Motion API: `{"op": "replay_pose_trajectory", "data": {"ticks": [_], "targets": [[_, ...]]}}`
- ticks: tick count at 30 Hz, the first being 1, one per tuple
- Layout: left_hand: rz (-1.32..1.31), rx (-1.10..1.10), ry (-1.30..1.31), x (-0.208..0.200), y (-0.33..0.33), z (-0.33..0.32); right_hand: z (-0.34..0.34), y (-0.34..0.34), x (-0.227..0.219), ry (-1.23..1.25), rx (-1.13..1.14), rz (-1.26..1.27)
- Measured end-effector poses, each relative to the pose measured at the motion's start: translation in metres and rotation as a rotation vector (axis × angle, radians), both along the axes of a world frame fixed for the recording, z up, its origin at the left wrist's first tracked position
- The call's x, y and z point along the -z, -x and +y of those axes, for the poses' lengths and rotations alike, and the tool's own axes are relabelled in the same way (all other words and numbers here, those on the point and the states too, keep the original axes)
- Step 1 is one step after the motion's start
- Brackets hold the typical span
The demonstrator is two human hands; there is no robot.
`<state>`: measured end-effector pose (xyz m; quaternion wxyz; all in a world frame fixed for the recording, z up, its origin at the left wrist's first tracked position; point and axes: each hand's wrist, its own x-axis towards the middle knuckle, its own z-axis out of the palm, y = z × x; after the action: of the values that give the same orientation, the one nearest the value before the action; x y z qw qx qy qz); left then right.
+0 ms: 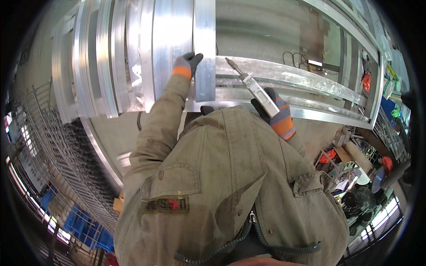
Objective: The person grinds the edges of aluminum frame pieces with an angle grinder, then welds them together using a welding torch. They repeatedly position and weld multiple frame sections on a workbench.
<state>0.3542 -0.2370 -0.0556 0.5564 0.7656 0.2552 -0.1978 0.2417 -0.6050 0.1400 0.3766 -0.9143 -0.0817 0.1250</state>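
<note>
My left hand [188,64], in a grey and orange glove, is at the left edge of a flat aluminium bar [205,82]. Its fingers are curled over that edge, beside a wider shiny aluminium panel [172,40]. In my right hand [276,114], gloved alike, is a slim, pale, straight-bodied power tool [262,96] with a narrow metal tip. The tool points up and left, its tip above the near rails of a metal frame [293,73]. My right fingers are wrapped round the tool's body and partly hidden by it.
Several aluminium profiles [104,57] lie side by side at the left. Wire racks [66,146] stand below them. A dark cable [295,58] lies beyond the frame's rails. Cardboard, a fan [360,198] and mixed clutter are at the lower right.
</note>
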Motion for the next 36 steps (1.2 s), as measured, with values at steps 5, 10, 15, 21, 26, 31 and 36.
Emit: {"op": "replay_pose_trajectory", "data": {"ticks": [5, 10, 15, 21, 26, 31, 36], "targets": [[0.161, 0.295, -0.173, -0.032, -0.030, 0.019, 0.016, -0.006, -0.012, 0.045, -0.003, -0.014], [0.182, 0.345, -0.274, -0.045, -0.038, 0.017, 0.016, -0.006, -0.008, 0.045, -0.007, -0.030], [0.166, 0.345, -0.305, -0.048, -0.037, 0.018, 0.014, -0.004, -0.003, 0.097, -0.021, -0.013], [0.240, 0.389, -0.424, -0.053, -0.044, 0.011, 0.020, -0.008, -0.005, 0.053, -0.024, -0.032], [0.260, 0.553, -0.364, -0.052, -0.053, 0.027, 0.016, -0.006, 0.007, 0.057, -0.037, -0.024], [0.298, 0.645, -0.380, -0.047, -0.056, 0.034, 0.000, -0.009, 0.050, 0.056, 0.030, 0.036], [0.330, 0.570, -0.383, -0.047, -0.052, 0.031, -0.023, 0.001, 0.086, 0.137, 0.089, 0.163]]}}
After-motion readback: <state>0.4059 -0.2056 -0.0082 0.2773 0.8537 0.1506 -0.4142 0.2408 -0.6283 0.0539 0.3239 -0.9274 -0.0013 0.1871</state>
